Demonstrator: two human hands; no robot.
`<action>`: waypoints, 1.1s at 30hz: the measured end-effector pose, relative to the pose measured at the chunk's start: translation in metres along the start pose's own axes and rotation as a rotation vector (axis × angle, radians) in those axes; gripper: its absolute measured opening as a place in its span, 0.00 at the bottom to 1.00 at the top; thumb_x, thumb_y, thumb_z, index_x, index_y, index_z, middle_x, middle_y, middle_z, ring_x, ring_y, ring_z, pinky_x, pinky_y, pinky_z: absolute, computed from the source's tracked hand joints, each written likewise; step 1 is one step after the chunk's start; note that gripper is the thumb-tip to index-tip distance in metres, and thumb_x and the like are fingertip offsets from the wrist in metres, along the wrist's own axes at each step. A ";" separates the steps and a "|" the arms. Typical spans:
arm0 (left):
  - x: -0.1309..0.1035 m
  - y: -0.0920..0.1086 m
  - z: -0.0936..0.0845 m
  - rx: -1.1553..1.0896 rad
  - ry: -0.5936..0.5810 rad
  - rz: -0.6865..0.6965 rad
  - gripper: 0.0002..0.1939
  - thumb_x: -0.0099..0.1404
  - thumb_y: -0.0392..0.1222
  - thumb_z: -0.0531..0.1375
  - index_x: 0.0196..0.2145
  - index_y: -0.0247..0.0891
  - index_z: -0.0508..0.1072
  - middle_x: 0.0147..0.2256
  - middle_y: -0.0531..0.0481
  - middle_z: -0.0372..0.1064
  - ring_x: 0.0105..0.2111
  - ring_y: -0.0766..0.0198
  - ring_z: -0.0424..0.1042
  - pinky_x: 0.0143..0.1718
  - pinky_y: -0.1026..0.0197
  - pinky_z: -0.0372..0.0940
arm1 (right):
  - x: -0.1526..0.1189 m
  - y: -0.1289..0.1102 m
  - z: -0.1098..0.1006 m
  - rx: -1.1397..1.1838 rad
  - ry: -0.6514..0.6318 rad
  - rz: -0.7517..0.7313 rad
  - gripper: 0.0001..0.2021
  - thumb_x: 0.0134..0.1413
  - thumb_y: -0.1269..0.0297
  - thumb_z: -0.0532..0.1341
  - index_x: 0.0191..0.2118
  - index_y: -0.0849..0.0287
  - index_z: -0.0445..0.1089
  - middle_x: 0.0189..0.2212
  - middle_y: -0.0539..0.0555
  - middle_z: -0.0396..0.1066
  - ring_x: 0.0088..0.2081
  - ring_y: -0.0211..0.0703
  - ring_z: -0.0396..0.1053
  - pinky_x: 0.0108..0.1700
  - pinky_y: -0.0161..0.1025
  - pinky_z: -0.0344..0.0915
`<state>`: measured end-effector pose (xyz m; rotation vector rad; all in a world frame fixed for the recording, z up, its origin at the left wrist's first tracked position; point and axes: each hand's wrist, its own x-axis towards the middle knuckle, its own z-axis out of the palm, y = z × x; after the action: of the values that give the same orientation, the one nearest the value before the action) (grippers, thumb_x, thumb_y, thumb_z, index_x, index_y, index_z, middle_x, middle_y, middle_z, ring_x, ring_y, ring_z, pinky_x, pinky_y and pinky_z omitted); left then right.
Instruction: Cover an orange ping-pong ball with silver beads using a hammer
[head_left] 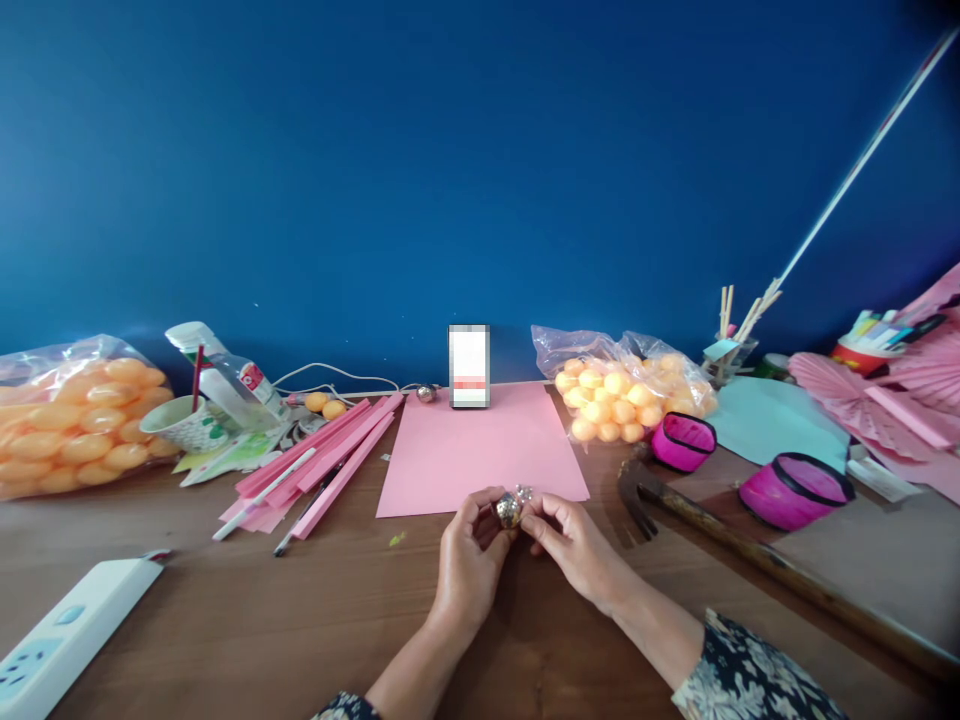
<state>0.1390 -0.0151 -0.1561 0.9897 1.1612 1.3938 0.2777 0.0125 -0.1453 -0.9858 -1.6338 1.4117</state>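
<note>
A small shiny metallic ball (508,510) is held between the thumb and fingers of my left hand (465,568), just over the front edge of a pink paper sheet (480,452). My right hand (579,550) pinches at the ball's right side. Its thumb and forefinger are closed, and what lies between them is too small to make out. Tiny silvery bits (525,492) show just above the right fingertips. Another shiny ball (427,394) rests at the sheet's far left corner.
A phone (469,367) stands upright behind the sheet. Pink paper strips (322,465) and a power strip (82,630) lie left. Bags of orange balls (611,395) (82,420) flank the space. A hammer (720,510) and two magenta containers (791,497) (682,445) are right.
</note>
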 end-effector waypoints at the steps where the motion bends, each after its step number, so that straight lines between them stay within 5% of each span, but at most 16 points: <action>1: 0.000 0.000 0.000 0.002 -0.002 0.005 0.19 0.49 0.30 0.61 0.41 0.36 0.66 0.40 0.44 0.71 0.42 0.57 0.71 0.47 0.54 0.64 | 0.000 0.000 0.000 0.000 0.000 0.002 0.10 0.55 0.59 0.55 0.30 0.60 0.65 0.27 0.49 0.64 0.29 0.36 0.60 0.30 0.33 0.63; 33: -0.002 -0.002 0.001 0.130 0.008 0.065 0.19 0.50 0.28 0.56 0.42 0.37 0.65 0.40 0.46 0.70 0.43 0.60 0.70 0.45 0.58 0.65 | 0.001 0.002 0.002 0.027 0.047 0.117 0.11 0.50 0.58 0.58 0.28 0.62 0.65 0.25 0.50 0.65 0.29 0.38 0.65 0.34 0.38 0.68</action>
<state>0.1410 -0.0172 -0.1580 1.1231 1.2473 1.3882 0.2755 0.0125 -0.1475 -1.1056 -1.5405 1.4732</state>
